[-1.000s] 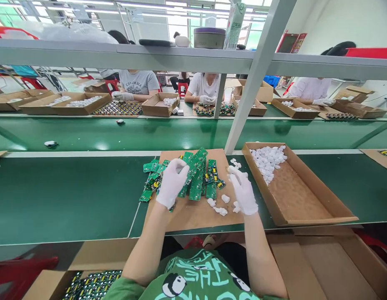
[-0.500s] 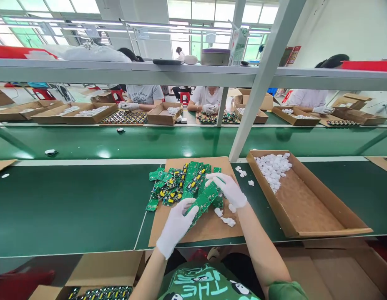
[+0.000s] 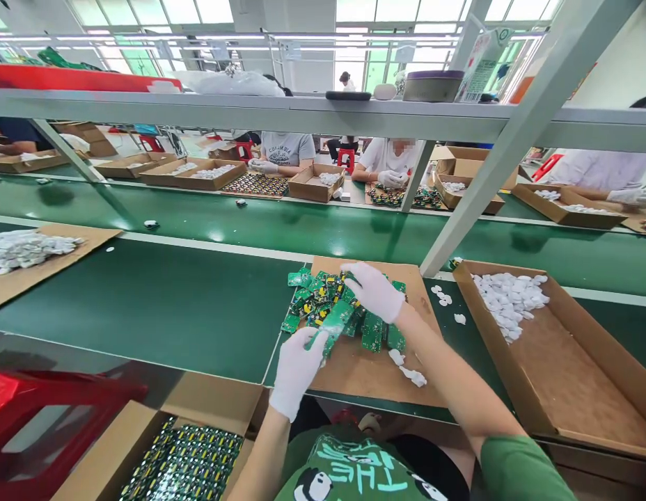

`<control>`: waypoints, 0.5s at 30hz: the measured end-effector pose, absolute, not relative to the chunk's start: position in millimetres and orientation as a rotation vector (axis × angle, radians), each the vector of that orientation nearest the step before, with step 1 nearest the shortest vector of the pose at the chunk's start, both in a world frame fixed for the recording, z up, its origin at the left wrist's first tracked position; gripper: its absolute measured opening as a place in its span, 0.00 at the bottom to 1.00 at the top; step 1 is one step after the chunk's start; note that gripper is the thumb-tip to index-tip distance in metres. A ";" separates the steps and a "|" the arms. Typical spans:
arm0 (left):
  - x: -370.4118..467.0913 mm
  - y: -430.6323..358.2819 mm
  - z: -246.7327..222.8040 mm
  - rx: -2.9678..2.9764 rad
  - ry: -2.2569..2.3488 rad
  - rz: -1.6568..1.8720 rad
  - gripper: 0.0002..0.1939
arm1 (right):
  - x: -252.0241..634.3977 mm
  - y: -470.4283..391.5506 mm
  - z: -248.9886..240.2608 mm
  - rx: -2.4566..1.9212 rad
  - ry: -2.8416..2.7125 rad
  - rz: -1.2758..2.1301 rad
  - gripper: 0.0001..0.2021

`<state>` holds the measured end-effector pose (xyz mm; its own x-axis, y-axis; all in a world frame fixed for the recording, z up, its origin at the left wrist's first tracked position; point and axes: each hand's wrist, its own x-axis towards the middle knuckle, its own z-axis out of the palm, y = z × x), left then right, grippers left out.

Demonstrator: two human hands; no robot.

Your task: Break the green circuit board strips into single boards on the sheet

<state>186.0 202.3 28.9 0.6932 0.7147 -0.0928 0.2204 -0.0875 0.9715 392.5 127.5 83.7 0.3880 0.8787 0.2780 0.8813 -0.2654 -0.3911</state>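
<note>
A green circuit board strip [image 3: 337, 319], smeared by motion, slants up from my left hand [image 3: 298, 369], whose gloved thumb and fingers pinch its lower end. Past the strip's upper end, my right hand [image 3: 376, 291] in a white glove hovers over the circuit board pile [image 3: 323, 296]. Its fingers are stretched toward the left and slightly apart, and I see nothing held between them. Part of the pile is hidden under that hand. More green boards [image 3: 372, 332] lie below the right wrist, on a cardboard sheet [image 3: 354, 379]. White crumpled scraps [image 3: 409, 372] rest near the sheet's front right.
On the right stands a shallow cardboard tray [image 3: 589, 390] with white pieces [image 3: 511, 299]. A slanted metal post [image 3: 474, 202] rises behind the sheet. At lower left, an open box [image 3: 182, 459] holds boards beside a red stool [image 3: 46, 417]. Co-workers sit across the green belt [image 3: 281, 229].
The view has turned left. My right hand has left the strip's upper end and moved over the pile to the left. My left hand still holds the strip.
</note>
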 end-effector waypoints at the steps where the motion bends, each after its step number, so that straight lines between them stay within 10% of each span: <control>1: 181.6 207.2 28.0 1.601 0.782 0.504 0.17 | 397.4 139.4 83.5 -2.170 -1.548 0.036 0.17; 15: 197.1 239.5 17.6 1.518 0.802 0.645 0.16 | 356.7 168.4 84.2 -2.046 -1.607 0.308 0.15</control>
<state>197.1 239.5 17.6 0.6034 0.7955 -0.0554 0.1168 -0.0194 0.9930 356.7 168.4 84.2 0.2716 0.9530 0.1343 0.8359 -0.1645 -0.5236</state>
